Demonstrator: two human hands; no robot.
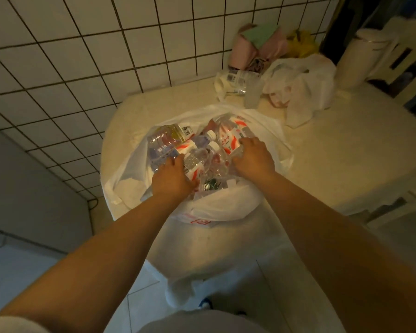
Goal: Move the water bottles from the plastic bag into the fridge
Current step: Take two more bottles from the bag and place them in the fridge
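A white plastic bag (pixel 226 207) stands open on the counter, full of several clear water bottles with red and white labels. My left hand (pixel 173 179) reaches into the bag's left side and grips a bottle (pixel 192 164). My right hand (pixel 255 157) is on the right side, its fingers curled round another bottle (pixel 231 138). A bottle with a yellowish label (pixel 166 135) lies at the bag's far left. The fridge is not in view.
The beige counter (pixel 334 159) meets a white tiled wall (pixel 82 56). Behind the bag stand a clear plastic cup (pixel 252 92), another white bag (pixel 303 85), pink wrapped items (pixel 257 49) and a white cylindrical container (pixel 360 61). The counter's front edge is near my body.
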